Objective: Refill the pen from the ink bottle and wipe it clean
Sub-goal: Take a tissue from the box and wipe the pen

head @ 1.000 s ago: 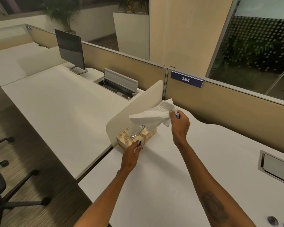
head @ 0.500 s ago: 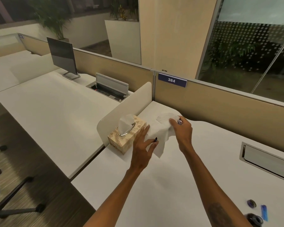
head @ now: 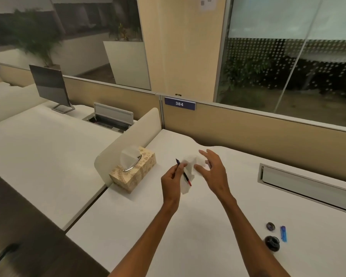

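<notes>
My left hand [head: 171, 177] grips a thin pen [head: 185, 175] over the white desk [head: 188, 226]. The pen's dark blue tip points up and left and its red end points down and right. A crumpled white tissue [head: 190, 166] hangs against the pen between my two hands. To its right, my right hand [head: 213, 170] has its fingers spread, with the thumb at the tissue's edge. A dark round ink bottle [head: 272, 243] stands at the front right of the desk, with its loose cap [head: 270, 226] behind it.
A patterned tissue box [head: 133, 169] with a sheet sticking up sits left of my hands against a low cream divider [head: 128, 136]. A small blue object [head: 283, 233] lies beside the ink bottle. A cable hatch [head: 308, 186] is set into the desk at right.
My right hand pulled a tissue out of the box and brought it to the right. Both hands moved away from the box, and my right hand's fingers have spread apart.
</notes>
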Tool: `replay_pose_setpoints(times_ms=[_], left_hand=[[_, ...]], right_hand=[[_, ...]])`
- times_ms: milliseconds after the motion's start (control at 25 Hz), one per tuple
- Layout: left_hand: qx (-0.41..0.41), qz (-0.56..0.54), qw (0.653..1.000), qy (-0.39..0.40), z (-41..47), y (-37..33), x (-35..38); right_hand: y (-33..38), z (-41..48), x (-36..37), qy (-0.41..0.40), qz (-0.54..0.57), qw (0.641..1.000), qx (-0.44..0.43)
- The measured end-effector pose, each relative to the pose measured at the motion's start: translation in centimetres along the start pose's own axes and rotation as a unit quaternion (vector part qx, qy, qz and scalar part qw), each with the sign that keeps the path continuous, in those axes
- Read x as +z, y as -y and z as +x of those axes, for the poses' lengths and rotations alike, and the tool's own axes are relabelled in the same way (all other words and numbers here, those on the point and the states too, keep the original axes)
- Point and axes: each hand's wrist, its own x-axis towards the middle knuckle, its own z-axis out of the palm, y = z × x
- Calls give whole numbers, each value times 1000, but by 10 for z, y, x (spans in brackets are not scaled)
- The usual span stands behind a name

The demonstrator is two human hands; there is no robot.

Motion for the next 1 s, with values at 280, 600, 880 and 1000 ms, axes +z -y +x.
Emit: replay_pose_setpoints(times_ms=[280,600,880,1000], left_hand=[[-28,-98,992,79,-32,-10,44],[-26,-59,982,176,-65,-22,76],[155,150,964,157,-79,-22,94],[158,153,957,190,-90,-21,102]], right_hand=[[-5,-39,-38,5,105,993,46],[-13,-61,-87,-91,164,978,94],[-21,-79,-120,-146,91,980,99],[-25,-90,-136,-131,87,980,120]])
